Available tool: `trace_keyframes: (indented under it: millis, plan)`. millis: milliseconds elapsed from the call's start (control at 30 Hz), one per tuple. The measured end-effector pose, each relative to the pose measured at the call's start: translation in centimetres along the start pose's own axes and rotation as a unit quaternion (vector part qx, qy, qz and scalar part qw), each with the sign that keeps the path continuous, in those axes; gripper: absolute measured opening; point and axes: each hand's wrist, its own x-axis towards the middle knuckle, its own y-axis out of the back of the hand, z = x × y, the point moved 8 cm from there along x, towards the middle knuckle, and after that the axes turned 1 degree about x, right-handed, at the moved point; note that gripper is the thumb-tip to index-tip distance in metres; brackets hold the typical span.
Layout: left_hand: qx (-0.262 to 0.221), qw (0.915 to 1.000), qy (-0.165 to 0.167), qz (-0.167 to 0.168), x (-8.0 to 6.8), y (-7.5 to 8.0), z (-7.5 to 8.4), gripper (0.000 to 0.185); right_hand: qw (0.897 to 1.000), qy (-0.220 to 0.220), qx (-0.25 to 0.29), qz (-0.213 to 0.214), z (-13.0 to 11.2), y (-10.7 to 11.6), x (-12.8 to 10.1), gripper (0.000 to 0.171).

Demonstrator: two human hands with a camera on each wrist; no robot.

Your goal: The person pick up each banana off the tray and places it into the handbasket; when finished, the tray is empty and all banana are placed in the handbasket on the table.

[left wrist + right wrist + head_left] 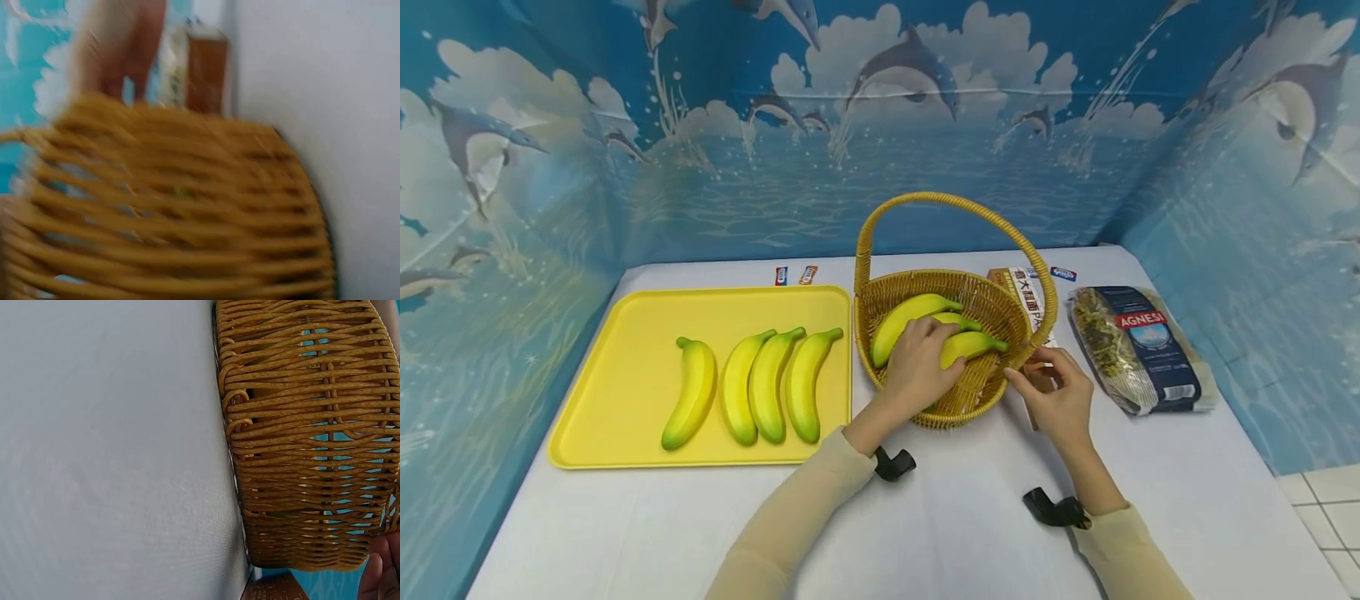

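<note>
My left hand point(917, 367) reaches into the wicker basket point(917, 285), its thumb and fingers around the near end of a banana point(977, 343). Under and beyond it lie other yellow-green bananas point(898, 327), partly hidden by the hand. At the basket's right side, below the foot of its arched handle, my right hand point(1063, 396) pinches the rim. Fingertips of that hand point(378, 575) show at the rim in the right wrist view. The blurred left wrist view is mostly filled by the woven basket wall point(187, 187).
A yellow tray point(625, 358) on the left carries several bananas point(767, 383). A pasta box point(1026, 292) stands behind the basket's right side, and a bag of Agnesi pasta point(1138, 350) lies farther right. Small wrapped packets point(808, 275) lie along the back of the white table point(955, 517).
</note>
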Motion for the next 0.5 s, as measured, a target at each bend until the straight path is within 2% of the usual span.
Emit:
trace_keyframes:
  millis: [133,233,333,400,500]
  plan:
    - [-0.045,0.9986,-0.027,0.007,-2.2,2.4,1.1,0.046,1.0,0.006,0.007,-0.002,0.0,-0.1,0.0,0.032]
    - [-0.082,0.9956,-0.031,0.034,-4.2,5.2,0.2,0.046,1.0,0.009,0.012,-0.004,-0.1,-0.2,0.1,0.032]
    - [-0.097,0.9921,-0.01,0.079,-6.3,8.3,-2.6,0.048,1.0,0.011,0.011,-0.004,-0.1,-0.2,0.1,0.032]
    - [-0.098,0.9881,0.017,0.117,-7.7,10.6,-5.2,0.049,1.0,0.011,0.009,-0.004,-0.2,-0.2,0.1,0.033]
    - [-0.092,0.9771,0.069,0.179,-10.1,13.8,-9.6,0.049,1.0,0.014,0.006,-0.003,-0.2,-0.1,0.1,0.033]
